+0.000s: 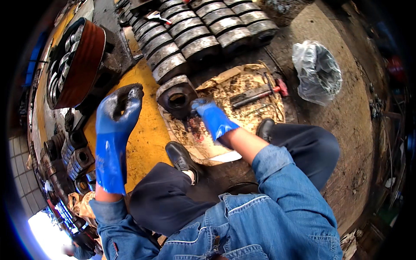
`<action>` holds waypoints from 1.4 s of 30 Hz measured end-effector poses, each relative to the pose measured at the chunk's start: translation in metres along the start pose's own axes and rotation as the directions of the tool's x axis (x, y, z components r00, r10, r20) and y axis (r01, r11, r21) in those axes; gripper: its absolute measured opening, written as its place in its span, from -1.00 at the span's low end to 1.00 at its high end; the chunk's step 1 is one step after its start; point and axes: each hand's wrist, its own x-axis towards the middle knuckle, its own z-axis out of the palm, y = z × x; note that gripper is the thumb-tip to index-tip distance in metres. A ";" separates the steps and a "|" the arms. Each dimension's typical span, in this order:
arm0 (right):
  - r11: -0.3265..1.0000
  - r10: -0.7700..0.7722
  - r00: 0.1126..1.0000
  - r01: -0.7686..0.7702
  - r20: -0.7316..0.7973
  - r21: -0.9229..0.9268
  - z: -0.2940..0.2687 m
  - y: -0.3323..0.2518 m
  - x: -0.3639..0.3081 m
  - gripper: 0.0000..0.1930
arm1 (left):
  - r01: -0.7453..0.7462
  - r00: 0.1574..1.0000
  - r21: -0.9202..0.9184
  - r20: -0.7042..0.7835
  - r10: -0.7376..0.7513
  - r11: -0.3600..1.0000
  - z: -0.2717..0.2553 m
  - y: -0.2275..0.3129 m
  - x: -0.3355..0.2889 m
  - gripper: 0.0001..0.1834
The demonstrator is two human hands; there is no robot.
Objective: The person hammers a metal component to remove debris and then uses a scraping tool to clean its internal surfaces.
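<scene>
My left hand [119, 106], in a long blue rubber glove, is raised over the yellow board. Its blackened fingers are curled; what they hold, if anything, cannot be made out. My right hand [205, 109], also in a blue glove, has its fingers closed at the right edge of a greasy metal block with a round bore [177, 96]. That block stands at the near end of a row of similar metal blocks [169, 65]. Beneath my right hand lies stained cardboard [216, 149]. A hammer [255, 94] with a red end rests on it, right of my hand.
A rusty round drum [82, 65] holding metal rings stands at the left. The yellow board [147, 125] lies between it and the cardboard. A clear plastic bag [316, 71] sits at the right. More bored blocks [80, 160] lie at the lower left. My shoes flank the cardboard's near edge.
</scene>
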 end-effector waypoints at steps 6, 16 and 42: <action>0.569 -0.212 0.852 -0.291 -0.479 -0.769 -0.168 -0.066 -0.056 -0.59 | 0.029 0.995 0.109 0.096 -0.039 0.994 -0.007 0.090 -0.082 -0.77; 0.793 -0.374 0.674 -0.124 -0.637 -0.597 -0.324 0.041 0.003 -0.50 | -0.045 0.989 0.488 0.143 -0.029 0.872 0.049 0.045 -0.075 -0.82; -0.007 -0.320 0.863 0.411 0.391 -0.912 -0.039 -0.214 -0.157 -0.73 | -0.344 0.938 0.520 0.219 0.267 0.782 0.053 -0.029 -0.055 -0.23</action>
